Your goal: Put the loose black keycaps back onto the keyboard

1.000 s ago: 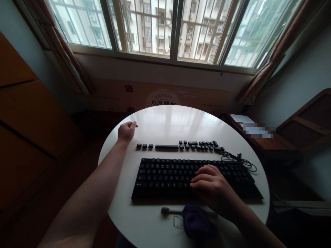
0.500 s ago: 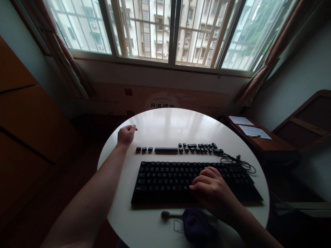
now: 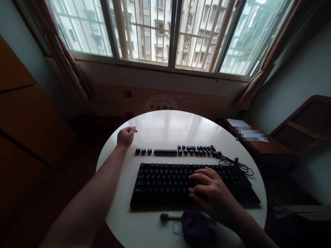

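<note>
A black keyboard (image 3: 165, 182) lies on the white round table, its lower right part in shadow. My right hand (image 3: 210, 191) is over the right half of its letter keys, thumb and forefinger close together at the lower letter row. Another finger reaches out above them; anything between thumb and forefinger is hidden. To the left, my left hand (image 3: 126, 136) is closed in a fist above the table, thumb on top, and whatever it may hold cannot be made out. Behind the keyboard are loose black keycaps (image 3: 190, 147) in rows, including a long space bar (image 3: 165, 152).
A coiled black cable (image 3: 239, 166) lies behind the keyboard's right end. In front are a small brush (image 3: 165, 217), a thin wire tool (image 3: 177, 228) and a dark purple cloth (image 3: 196, 227). A wooden side table (image 3: 269, 146) with papers stands at the right.
One finger of my right hand has lifted and stretched left, apart from the thumb and forefinger. My left hand is still. The whole view has shifted slightly.
</note>
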`<state>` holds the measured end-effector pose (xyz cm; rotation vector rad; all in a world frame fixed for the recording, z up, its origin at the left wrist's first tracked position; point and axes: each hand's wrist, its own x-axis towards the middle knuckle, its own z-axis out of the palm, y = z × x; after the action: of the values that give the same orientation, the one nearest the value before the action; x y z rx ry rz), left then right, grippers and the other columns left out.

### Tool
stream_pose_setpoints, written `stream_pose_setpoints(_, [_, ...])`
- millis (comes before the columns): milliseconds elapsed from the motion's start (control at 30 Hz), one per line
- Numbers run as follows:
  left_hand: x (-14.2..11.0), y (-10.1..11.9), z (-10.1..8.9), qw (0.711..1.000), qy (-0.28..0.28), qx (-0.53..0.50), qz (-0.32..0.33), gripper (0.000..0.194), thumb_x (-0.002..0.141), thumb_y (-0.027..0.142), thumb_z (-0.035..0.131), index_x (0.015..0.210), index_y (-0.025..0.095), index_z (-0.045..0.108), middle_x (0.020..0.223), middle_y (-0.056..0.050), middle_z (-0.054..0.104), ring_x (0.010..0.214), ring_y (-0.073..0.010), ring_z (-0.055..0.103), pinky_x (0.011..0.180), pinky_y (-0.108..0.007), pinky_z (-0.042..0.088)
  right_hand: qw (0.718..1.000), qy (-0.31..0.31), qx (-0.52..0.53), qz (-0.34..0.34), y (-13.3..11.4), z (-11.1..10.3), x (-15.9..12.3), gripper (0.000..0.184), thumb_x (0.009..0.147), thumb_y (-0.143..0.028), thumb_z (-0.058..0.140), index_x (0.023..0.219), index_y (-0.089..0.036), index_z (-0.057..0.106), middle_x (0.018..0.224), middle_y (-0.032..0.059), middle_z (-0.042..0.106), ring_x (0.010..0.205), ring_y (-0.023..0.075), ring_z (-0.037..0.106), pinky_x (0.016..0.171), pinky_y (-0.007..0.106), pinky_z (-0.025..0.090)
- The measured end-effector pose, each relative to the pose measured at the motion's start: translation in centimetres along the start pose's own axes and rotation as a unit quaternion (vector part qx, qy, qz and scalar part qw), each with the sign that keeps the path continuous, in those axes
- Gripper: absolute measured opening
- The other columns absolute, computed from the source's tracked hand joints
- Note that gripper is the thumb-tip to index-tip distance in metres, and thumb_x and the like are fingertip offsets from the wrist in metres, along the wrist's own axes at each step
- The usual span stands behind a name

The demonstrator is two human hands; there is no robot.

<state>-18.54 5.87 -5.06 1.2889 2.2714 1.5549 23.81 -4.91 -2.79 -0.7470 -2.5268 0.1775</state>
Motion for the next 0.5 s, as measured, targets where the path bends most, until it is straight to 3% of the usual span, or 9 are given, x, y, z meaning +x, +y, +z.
stream_pose_setpoints(167, [-0.1, 0.19, -0.12, 1.0, 0.001, -0.006, -0.001, 0.036, 0.081, 0.05, 0.054, 0.07, 0.021, 0.073, 0.064, -0.004, 0.067, 0.075, -0.0254, 0.064, 0.071, -0.033, 0.044, 1.0, -0.02, 0.004, 0.004, 0.22, 0.28, -0.05, 0.011, 0.088, -0.026, 0.069, 0.078, -0.027, 0.072, 0.117, 0.0034, 0.072, 0.122, 0.0305, 0.059, 0.11, 0.059, 0.04])
stream_pose_setpoints(333, [-0.15, 0.23, -0.24, 1.0, 0.004, -0.012, 0.002, 0.035, 0.081, 0.049, 0.054, 0.071, 0.022, 0.073, 0.064, -0.004, 0.068, 0.076, -0.0256, 0.063, 0.072, -0.033, 0.044, 0.999, 0.011, -0.013, -0.031, 0.63, 0.38, -0.16, 0.008, 0.091, -0.026, 0.064, 0.089, -0.027, 0.072, 0.119, 0.0053, 0.071, 0.124, 0.0297, 0.059, 0.111, 0.058, 0.04])
stream_pose_setpoints(500, [0.07, 0.06, -0.22, 1.0, 0.008, -0.024, 0.006, 0.037, 0.081, 0.05, 0.053, 0.07, 0.022, 0.072, 0.057, -0.002, 0.061, 0.069, -0.0239, 0.061, 0.069, -0.033, 0.042, 0.998, 0.027, -0.044, -0.047, 0.46, 0.09, -0.14, 0.014, 0.093, -0.025, 0.06, 0.088, -0.026, 0.073, 0.141, 0.0091, 0.061, 0.133, 0.0345, 0.052, 0.107, 0.061, 0.043])
